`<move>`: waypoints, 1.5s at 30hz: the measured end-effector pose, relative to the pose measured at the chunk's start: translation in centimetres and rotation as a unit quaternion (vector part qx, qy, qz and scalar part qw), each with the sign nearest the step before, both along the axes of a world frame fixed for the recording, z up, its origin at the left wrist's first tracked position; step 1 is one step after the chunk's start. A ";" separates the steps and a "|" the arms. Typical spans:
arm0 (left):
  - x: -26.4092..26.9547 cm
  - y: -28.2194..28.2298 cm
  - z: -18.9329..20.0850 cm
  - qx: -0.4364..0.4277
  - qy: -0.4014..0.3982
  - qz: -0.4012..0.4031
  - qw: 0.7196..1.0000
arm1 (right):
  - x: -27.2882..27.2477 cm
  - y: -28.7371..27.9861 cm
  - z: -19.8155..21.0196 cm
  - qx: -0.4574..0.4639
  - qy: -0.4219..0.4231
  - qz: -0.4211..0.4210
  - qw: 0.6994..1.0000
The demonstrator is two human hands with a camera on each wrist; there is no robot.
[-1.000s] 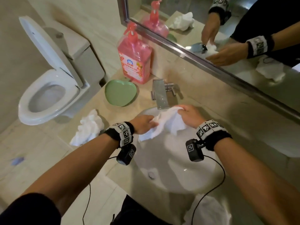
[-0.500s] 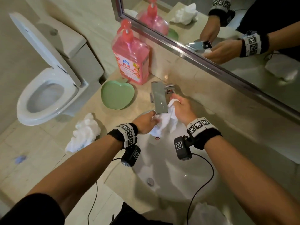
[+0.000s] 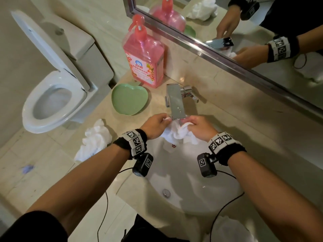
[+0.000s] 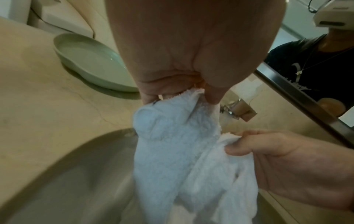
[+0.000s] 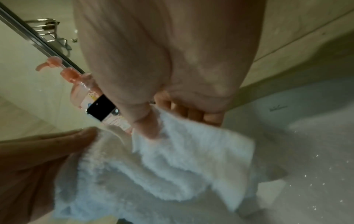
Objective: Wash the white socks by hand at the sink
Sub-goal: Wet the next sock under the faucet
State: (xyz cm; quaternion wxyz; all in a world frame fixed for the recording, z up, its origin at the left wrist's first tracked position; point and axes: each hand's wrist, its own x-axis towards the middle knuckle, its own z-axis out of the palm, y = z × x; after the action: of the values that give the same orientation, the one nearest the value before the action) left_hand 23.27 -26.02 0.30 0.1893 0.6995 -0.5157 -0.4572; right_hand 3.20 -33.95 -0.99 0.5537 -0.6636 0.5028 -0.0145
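Both hands over the white ceramic sink basin (image 3: pixel 192 194), just under the flat chrome tap spout (image 3: pixel 176 103). Left hand (image 3: pixel 154 126) has fingers curled, thumb and fingertips pinching the top edge of a white fluffy sock (image 3: pixel 176 133); the left wrist view shows the fabric bunched in that pinch and hanging down into the basin. Right hand (image 3: pixel 199 127) likewise curled round the sock's other edge, thumb pressed into the pile. Sock stretched between the two hands, crumpled, lower part drooping. Water flow from the spout: possibly running, blur prevents confirmation. A second white crumpled sock (image 3: pixel 95 139) lies on the beige stone counter (image 3: pixel 244 119), left of the basin. Green heart-shaped dish (image 3: pixel 130 99) and pink pump bottle (image 3: pixel 144 58) stand behind it, near the mirror (image 3: pixel 262 28). White toilet (image 3: pixel 52 95) at far left, lid up.
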 end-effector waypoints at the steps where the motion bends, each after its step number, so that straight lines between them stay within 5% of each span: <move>1: 0.6 0.4 0.2 -0.007 -0.003 0.003 1.000 | 0.7 0.3 -0.1 0.014 -0.001 0.015 1.000; 5: 3.2 1.5 1.2 -0.047 0.004 0.045 0.998 | 3.5 1.3 -0.4 0.065 -0.040 0.025 0.997; 10: 4.9 2.5 1.3 -0.026 0.009 0.060 0.998 | 4.6 0.7 -1.9 -0.031 0.013 -0.089 0.995; 16: 3.4 1.9 -0.6 0.003 0.024 0.012 1.000 | 3.8 0.8 -1.9 -0.038 0.020 -0.028 0.999; 30: -2.5 -2.4 -3.8 0.054 0.103 -0.019 0.993 | -2.3 0.6 -1.6 -0.067 0.026 -0.045 0.996; 35: -1.8 -1.5 -2.4 0.039 0.128 0.011 0.991 | -0.2 0.4 -2.3 0.002 0.004 -0.016 1.000; 41: -0.7 0.2 -1.7 0.004 -0.001 0.122 0.992 | 2.3 0.0 -1.5 -0.001 -0.104 -0.007 0.995; 45: -1.1 -0.1 -2.2 0.032 0.062 0.167 0.984 | 1.0 -1.4 -1.8 0.002 -0.106 -0.015 0.994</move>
State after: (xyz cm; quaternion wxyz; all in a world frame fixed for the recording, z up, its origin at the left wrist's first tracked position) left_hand 22.20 -26.13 -1.87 0.2724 0.7517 -0.3642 -0.4776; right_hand 4.17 -35.36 -2.83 0.6050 -0.6495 0.4511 -0.0926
